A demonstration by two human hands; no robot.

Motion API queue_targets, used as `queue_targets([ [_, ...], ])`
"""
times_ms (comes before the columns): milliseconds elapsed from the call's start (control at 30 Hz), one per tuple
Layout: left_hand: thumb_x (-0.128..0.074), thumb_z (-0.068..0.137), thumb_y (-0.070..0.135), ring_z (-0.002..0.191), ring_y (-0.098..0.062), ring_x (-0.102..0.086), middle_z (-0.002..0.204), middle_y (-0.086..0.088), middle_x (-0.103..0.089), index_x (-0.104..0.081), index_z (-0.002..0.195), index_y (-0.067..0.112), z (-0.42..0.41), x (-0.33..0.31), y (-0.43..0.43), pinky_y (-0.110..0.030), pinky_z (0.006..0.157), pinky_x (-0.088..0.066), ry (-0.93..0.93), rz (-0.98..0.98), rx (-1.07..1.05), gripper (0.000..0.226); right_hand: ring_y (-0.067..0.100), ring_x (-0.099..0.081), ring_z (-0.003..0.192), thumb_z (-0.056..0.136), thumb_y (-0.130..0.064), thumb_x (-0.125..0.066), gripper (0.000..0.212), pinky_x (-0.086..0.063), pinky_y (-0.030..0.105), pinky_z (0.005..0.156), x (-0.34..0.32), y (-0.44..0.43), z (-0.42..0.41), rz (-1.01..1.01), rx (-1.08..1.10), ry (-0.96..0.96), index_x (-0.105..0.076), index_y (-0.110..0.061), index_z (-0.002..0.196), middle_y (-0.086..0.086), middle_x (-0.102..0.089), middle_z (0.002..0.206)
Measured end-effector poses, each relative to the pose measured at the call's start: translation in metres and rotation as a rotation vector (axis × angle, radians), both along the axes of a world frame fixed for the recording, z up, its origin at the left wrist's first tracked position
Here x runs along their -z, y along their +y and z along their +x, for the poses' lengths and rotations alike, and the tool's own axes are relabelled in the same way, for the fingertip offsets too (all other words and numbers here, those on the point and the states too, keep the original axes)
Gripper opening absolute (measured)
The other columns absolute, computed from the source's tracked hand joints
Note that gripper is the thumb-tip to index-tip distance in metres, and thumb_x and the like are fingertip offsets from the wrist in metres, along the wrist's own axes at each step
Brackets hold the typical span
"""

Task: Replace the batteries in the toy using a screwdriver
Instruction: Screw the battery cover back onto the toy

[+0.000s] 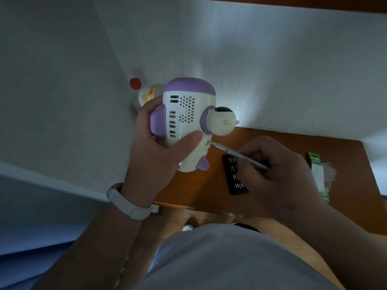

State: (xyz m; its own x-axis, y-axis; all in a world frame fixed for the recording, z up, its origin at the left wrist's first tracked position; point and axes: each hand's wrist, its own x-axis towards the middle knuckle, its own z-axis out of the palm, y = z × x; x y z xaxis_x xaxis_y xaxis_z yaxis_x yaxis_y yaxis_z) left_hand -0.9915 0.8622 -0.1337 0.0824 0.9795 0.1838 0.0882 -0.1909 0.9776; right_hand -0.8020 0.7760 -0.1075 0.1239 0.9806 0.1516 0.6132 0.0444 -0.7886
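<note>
The left hand (155, 143) holds the toy (186, 120) up in the air, above the brown table (192, 185). The toy is white and purple, with little holes and slots on its back. The fingers are wrapped tight around one side of it, and the thumb (189, 139) lies flat across its lower part. Just past the tip of that thumb there is a small hole in the toy. The right hand (278, 174) is curled around a thin silver screwdriver (240, 155). Its fingers pinch the handle, and the sharp end sticks out from them toward the toy and touches the small hole. Under the right fingers, flat on the table, lies a black tray of bits (235, 176). On the far side of the right hand, near the table edge, sits a green and white pack (318, 174). Behind the left fingers, by the wall, stands a bottle with a red cap (135, 83). A white band (129, 206) goes around the left wrist.
</note>
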Motion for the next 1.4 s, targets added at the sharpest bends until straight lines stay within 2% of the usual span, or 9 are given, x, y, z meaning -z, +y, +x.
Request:
queue_targets([
  [133,-0.077,0.066,0.042,0.111,-0.002,-0.063,0.121,0.018,-0.059,-0.041,0.127,0.034,0.007,0.000,0.000,-0.018,0.075,-0.058,0.025,0.026,0.006,0.071,0.013,-0.058,0.063,0.083,-0.027,-0.063,0.003,-0.045,0.020,0.052,-0.003,0.003,0.005,0.019,-0.004,-0.044,-0.061,-0.027,0.081,-0.010,-0.062,0.077],
  [400,-0.076,0.064,0.045,0.109,0.002,-0.063,0.123,0.016,-0.058,-0.041,0.130,0.030,0.011,0.003,-0.001,-0.015,0.073,-0.057,0.007,-0.003,0.030,0.076,0.011,-0.056,0.063,0.080,-0.013,-0.070,0.030,-0.041,0.013,0.052,-0.008,0.009,0.013,0.004,-0.065,-0.129,-0.050,-0.036,0.083,-0.010,-0.060,0.081],
  [567,-0.076,0.064,0.045,0.108,0.003,-0.064,0.123,0.015,-0.059,-0.041,0.132,0.027,0.007,0.004,-0.003,-0.015,0.071,-0.056,-0.012,-0.010,0.044,0.078,0.011,-0.059,0.063,0.083,-0.017,-0.070,0.023,-0.040,0.009,0.049,-0.009,0.009,0.012,0.007,-0.079,-0.109,-0.054,-0.033,0.081,-0.012,-0.063,0.081],
  [667,-0.076,0.064,0.044,0.107,0.004,-0.063,0.122,0.016,-0.058,-0.041,0.130,0.028,0.005,0.004,-0.004,-0.014,0.071,-0.056,-0.016,-0.017,0.053,0.077,0.012,-0.058,0.061,0.082,-0.024,-0.065,0.004,-0.039,0.010,0.047,-0.009,0.009,0.010,0.026,-0.093,-0.105,-0.062,-0.024,0.081,-0.009,-0.062,0.076],
  [800,-0.087,0.063,0.040,0.103,0.009,-0.063,0.120,0.018,-0.057,-0.040,0.129,0.029,0.001,0.004,-0.008,-0.012,0.068,-0.055,-0.002,-0.027,0.056,0.082,0.013,-0.058,0.061,0.086,-0.029,-0.060,0.013,-0.039,0.012,0.046,-0.008,0.008,0.008,0.020,-0.130,-0.166,-0.066,-0.019,0.081,-0.005,-0.060,0.060],
  [967,-0.074,0.063,0.037,0.100,0.012,-0.062,0.118,0.019,-0.057,-0.040,0.128,0.029,-0.006,0.006,-0.012,-0.010,0.066,-0.054,0.002,-0.045,0.062,0.073,0.005,-0.054,0.054,0.084,-0.024,-0.066,0.005,-0.037,0.008,0.048,-0.006,0.008,-0.001,0.064,-0.135,-0.127,-0.064,-0.022,0.089,-0.009,-0.054,0.056],
  [1100,-0.081,0.065,0.039,0.101,0.008,-0.064,0.118,0.020,-0.059,-0.042,0.127,0.032,-0.014,0.009,-0.012,-0.012,0.068,-0.055,-0.004,-0.052,0.046,0.074,0.007,-0.057,0.059,0.083,-0.027,-0.062,0.013,-0.041,0.010,0.052,-0.004,0.009,-0.006,-0.005,-0.173,-0.187,-0.053,-0.034,0.089,-0.012,-0.059,0.067],
  [1267,-0.090,0.067,0.037,0.102,0.007,-0.064,0.117,0.021,-0.060,-0.042,0.121,0.041,-0.024,0.009,-0.012,-0.012,0.068,-0.055,0.000,-0.057,0.031,0.072,0.012,-0.060,0.060,0.082,-0.029,-0.060,0.007,-0.045,0.014,0.055,-0.002,0.006,-0.015,0.004,-0.177,-0.197,-0.056,-0.030,0.088,-0.009,-0.062,0.064],
  [1400,-0.076,0.071,0.025,0.098,0.013,-0.063,0.114,0.023,-0.057,-0.041,0.118,0.040,-0.029,0.007,-0.014,-0.009,0.066,-0.053,-0.015,-0.055,0.041,0.061,0.013,-0.060,0.061,0.084,-0.031,-0.059,0.008,-0.048,0.021,0.056,-0.007,0.008,-0.021,0.012,-0.196,-0.206,-0.061,-0.025,0.088,-0.007,-0.065,0.067],
])
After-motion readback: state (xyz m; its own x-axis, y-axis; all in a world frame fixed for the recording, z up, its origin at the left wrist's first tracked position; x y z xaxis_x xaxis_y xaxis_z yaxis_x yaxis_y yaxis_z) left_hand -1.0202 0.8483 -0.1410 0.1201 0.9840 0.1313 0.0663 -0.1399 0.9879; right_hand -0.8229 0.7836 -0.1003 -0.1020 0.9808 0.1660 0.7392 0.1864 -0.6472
